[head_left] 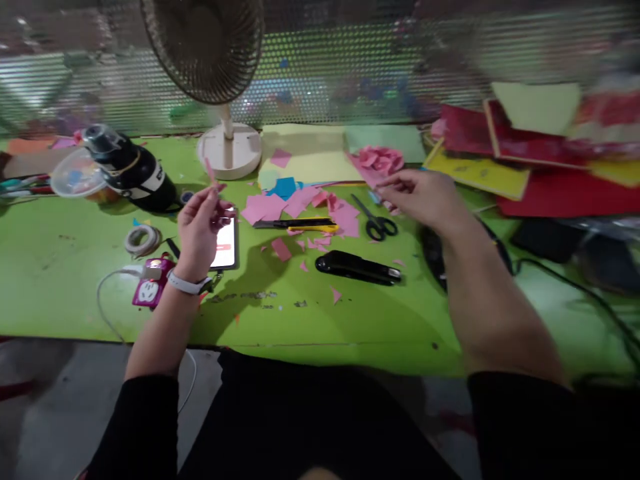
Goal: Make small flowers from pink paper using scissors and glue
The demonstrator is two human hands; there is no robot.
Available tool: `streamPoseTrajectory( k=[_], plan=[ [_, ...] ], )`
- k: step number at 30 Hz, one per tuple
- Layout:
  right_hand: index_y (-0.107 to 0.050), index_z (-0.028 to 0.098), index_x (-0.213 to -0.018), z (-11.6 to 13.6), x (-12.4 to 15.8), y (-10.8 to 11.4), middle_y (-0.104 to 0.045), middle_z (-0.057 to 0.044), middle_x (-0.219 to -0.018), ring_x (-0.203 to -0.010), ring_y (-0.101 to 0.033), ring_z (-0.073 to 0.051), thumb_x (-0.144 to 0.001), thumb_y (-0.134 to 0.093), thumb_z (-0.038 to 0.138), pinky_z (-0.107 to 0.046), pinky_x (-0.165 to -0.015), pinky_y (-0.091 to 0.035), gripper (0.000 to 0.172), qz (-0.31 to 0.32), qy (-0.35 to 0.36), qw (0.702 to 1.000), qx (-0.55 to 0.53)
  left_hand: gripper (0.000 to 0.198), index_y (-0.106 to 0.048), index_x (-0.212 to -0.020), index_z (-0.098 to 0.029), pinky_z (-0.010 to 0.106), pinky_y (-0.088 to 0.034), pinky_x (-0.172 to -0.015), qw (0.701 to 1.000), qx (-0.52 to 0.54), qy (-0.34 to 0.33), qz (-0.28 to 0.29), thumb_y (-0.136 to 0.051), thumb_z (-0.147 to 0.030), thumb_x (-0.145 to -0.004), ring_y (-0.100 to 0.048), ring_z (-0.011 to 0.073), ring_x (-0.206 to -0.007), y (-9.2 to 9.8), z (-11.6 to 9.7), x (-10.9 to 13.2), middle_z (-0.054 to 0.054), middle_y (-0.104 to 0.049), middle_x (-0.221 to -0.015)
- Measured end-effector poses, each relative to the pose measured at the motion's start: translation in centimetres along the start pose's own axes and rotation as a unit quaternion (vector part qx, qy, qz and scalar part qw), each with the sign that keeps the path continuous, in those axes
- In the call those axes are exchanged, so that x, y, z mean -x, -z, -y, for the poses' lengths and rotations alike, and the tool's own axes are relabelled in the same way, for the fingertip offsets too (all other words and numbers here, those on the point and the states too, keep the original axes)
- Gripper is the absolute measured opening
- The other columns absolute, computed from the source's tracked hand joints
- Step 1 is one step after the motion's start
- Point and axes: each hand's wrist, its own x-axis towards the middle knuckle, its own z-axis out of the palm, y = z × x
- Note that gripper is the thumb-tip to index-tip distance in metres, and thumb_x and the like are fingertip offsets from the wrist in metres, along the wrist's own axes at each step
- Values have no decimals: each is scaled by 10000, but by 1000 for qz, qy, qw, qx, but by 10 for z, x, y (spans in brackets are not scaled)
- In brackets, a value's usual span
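My left hand (pixel 201 217) is raised over the green table with thumb and forefinger pinched on a narrow pink paper strip (pixel 209 171) that sticks up. A phone (pixel 226 243) with a lit screen lies below that hand. My right hand (pixel 423 197) is beside a heap of folded pink paper pieces (pixel 381 160), its fingers drawn together; whatever they hold is hard to make out. Scissors (pixel 381 228) lie left of it. Between my hands are loose pink paper pieces (pixel 303 202), a blue paper piece (pixel 285 187), a yellow-and-black utility knife (pixel 313 226) and a black stapler (pixel 357 267).
A fan (pixel 230 150) stands at the back beside pale yellow paper sheets (pixel 307 143). To the left are a black bottle (pixel 143 180), a tape roll (pixel 142 240) and a purple power adapter (pixel 150 291) with a white cable. Red and yellow card (pixel 545 183) is stacked on the right.
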Motion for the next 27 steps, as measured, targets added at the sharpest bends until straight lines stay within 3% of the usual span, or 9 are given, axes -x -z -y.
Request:
streamPoseTrajectory(
  k=[5, 8, 12, 17, 23, 25, 27],
  plan=[
    [-760, 121, -990, -9, 34, 55, -727, -90, -782, -592, -600, -139, -841, -660, 271, -279, -591, -490, 234, -117, -14, 993, -20, 74, -750, -898, -231, 169, -525, -543, 999, 31, 22, 21, -716, -286, -861, -615, 72, -585, -9, 1, -1, 3, -687, -693],
    [-760, 138, -979, -17, 57, 80, -724, -78, -795, -582, -612, -138, -839, -661, 263, -293, -594, -508, 212, -152, -25, 987, -41, 78, -762, -892, -203, 155, -513, -535, 996, 53, 45, 52, -706, -253, -868, -603, 57, -567, -16, 4, 4, -4, -664, -662],
    [-761, 161, -959, -37, 89, 99, -734, -76, -807, -616, -629, -153, -825, -681, 294, -311, -628, -520, 205, -177, -32, 983, -33, 93, -766, -909, -204, 154, -507, -525, 993, 29, 86, 77, -676, -224, -894, -602, 57, -574, -23, 11, 9, -7, -663, -677],
    [-752, 177, -950, -55, 115, 106, -739, -77, -811, -613, -631, -159, -831, -659, 361, -314, -625, -511, 237, -177, -43, 983, -6, 87, -769, -912, -215, 158, -521, -535, 991, 15, 102, 88, -689, -231, -882, -598, 67, -583, -28, 18, 12, 1, -669, -687],
    [-750, 192, -991, -36, 116, 78, -739, -69, -812, -699, -660, -199, -828, -638, 445, -351, -690, -544, 321, -84, -49, 995, -13, 139, -757, -908, -194, 151, -511, -524, 989, 17, 114, 92, -776, -279, -799, -618, 63, -562, -29, 25, 14, -2, -685, -682],
    [-738, 210, -1063, -26, 114, 58, -752, -86, -950, -814, -695, -230, -813, -657, 458, -388, -782, -563, 362, 8, 7, 1000, -9, 180, -750, -906, -176, 143, -509, -531, 989, 20, 117, 87, -793, -285, -769, -615, 57, -551, -29, 25, 15, -2, -678, -671],
    [-695, 251, -1203, -18, 114, 35, -693, -105, -1245, -1101, -659, -302, -755, -742, 473, -446, -944, -527, 502, 109, 94, 989, 43, 204, -746, -918, -161, 138, -509, -540, 989, 22, 116, 85, -793, -279, -758, -618, 56, -554, -29, 25, 16, -3, -674, -667]
  ],
)
